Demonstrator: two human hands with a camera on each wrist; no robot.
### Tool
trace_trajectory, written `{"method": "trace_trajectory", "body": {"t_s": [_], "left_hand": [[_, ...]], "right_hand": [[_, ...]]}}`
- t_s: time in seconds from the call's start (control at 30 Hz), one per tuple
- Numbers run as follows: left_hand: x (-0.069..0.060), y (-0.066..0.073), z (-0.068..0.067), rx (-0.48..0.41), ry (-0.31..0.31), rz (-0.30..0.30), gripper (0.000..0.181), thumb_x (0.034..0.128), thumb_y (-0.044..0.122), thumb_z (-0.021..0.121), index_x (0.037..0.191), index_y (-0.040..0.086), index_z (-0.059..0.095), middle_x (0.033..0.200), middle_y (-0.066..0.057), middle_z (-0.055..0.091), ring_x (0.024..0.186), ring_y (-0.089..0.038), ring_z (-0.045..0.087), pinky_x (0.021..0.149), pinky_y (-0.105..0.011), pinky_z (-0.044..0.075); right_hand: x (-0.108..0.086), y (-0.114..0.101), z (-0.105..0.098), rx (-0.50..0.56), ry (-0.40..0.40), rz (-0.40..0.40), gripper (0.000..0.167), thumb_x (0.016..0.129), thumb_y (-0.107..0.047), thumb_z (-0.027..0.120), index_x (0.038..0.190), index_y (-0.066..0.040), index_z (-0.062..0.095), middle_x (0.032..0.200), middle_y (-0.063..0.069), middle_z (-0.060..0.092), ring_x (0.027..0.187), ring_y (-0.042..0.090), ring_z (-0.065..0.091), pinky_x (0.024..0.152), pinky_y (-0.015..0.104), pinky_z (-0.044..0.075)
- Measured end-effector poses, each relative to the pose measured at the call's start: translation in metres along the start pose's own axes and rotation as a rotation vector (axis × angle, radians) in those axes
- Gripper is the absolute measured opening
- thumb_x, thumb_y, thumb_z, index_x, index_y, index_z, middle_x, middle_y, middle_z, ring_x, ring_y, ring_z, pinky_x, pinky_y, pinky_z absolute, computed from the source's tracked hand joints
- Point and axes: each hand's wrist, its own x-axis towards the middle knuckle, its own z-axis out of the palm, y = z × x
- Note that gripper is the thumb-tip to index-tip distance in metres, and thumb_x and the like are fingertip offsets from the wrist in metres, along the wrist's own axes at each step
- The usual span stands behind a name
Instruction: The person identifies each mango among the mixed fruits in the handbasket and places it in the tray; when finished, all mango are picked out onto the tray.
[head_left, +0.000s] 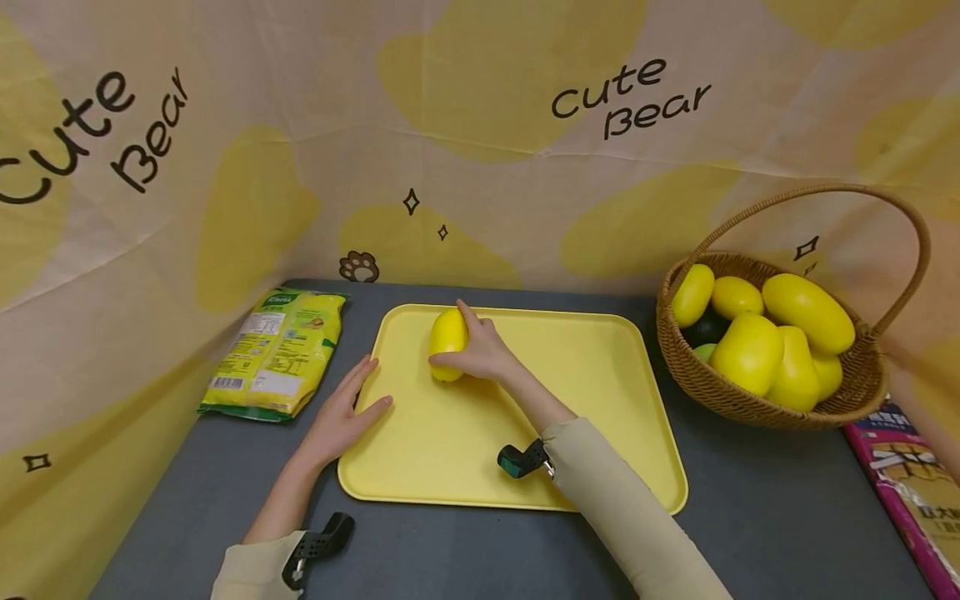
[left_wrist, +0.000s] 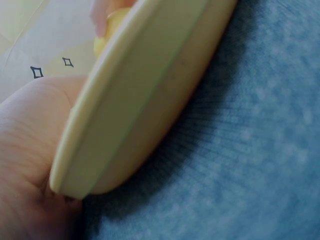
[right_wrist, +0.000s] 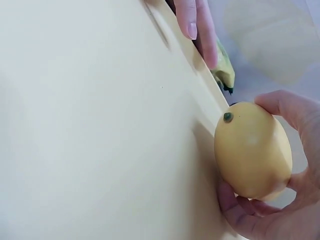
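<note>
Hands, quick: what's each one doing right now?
Left hand: open, at the left edge of the tray, not wrapped around anything.
Right hand: closed, holding one yellow fruit.

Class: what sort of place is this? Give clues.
Probably a small filming set: printed cloth hangs behind, a yellow tray lies on a grey tabletop, and two black wrist-worn devices show.

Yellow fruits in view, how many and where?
7 visible: one yellow fruit in the right hand, six more yellow fruits in the basket. Others may be hidden beneath.
</note>
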Motion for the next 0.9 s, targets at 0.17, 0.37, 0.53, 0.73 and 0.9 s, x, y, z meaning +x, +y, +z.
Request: {"method": "trace_trajectory", "body": {"t_s": [0.17, 0.37, 0.53, 0.73, 0.9], "left_hand": [[0.0, -0.001, 0.0, 0.002, 0.001, 0.001, 0.073, 0.0973, 0.036, 0.06, 0.154, 0.004, 0.027, 0.16, -0.016, 0.017, 0.145, -0.038, 0.016, 0.112, -0.06, 0.018], [0.0, -0.001, 0.0, 0.005, 0.0, 0.001, 0.074, 0.097, 0.037, 0.06, 0.154, 0.004, 0.026, 0.16, -0.017, 0.017, 0.145, -0.039, 0.017, 0.112, -0.06, 0.018], [0.0, -0.002, -0.001, 0.007, 0.003, 0.004, 0.073, 0.0971, 0.037, 0.06, 0.154, 0.004, 0.027, 0.16, -0.017, 0.017, 0.145, -0.039, 0.017, 0.112, -0.06, 0.019], [0.0, -0.003, -0.001, 0.011, 0.003, 0.001, 0.073, 0.0973, 0.037, 0.06, 0.154, 0.005, 0.026, 0.16, -0.016, 0.016, 0.145, -0.039, 0.017, 0.112, -0.06, 0.019], [0.001, -0.002, 0.0, 0.012, 0.006, 0.009, 0.073, 0.0973, 0.036, 0.06, 0.154, 0.004, 0.027, 0.16, -0.017, 0.017, 0.145, -0.039, 0.018, 0.112, -0.06, 0.019]], "right_hand": [[0.009, -0.007, 0.014, 0.013, 0.033, 0.009, 0.098, 0.079, -0.045, 0.074, 0.157, -0.018, 0.022, 0.14, 0.02, 0.036, 0.106, 0.028, 0.05, 0.089, 0.04, 0.047], [0.015, -0.007, 0.025, 0.023, 0.082, 0.005, 0.098, 0.078, -0.05, 0.074, 0.156, -0.02, 0.024, 0.141, 0.017, 0.036, 0.107, 0.027, 0.052, 0.09, 0.04, 0.048], [0.016, -0.007, 0.031, 0.023, 0.104, -0.038, 0.1, 0.077, -0.053, 0.075, 0.156, -0.02, 0.024, 0.145, 0.015, 0.035, 0.112, 0.027, 0.051, 0.093, 0.042, 0.048], [0.017, -0.007, 0.036, 0.025, 0.132, -0.061, 0.1, 0.077, -0.056, 0.074, 0.156, -0.021, 0.025, 0.148, 0.014, 0.034, 0.118, 0.029, 0.049, 0.095, 0.043, 0.047], [0.017, -0.007, 0.039, 0.009, 0.158, -0.053, 0.101, 0.076, -0.058, 0.074, 0.156, -0.021, 0.025, 0.147, 0.013, 0.034, 0.119, 0.029, 0.048, 0.095, 0.044, 0.047]]}}
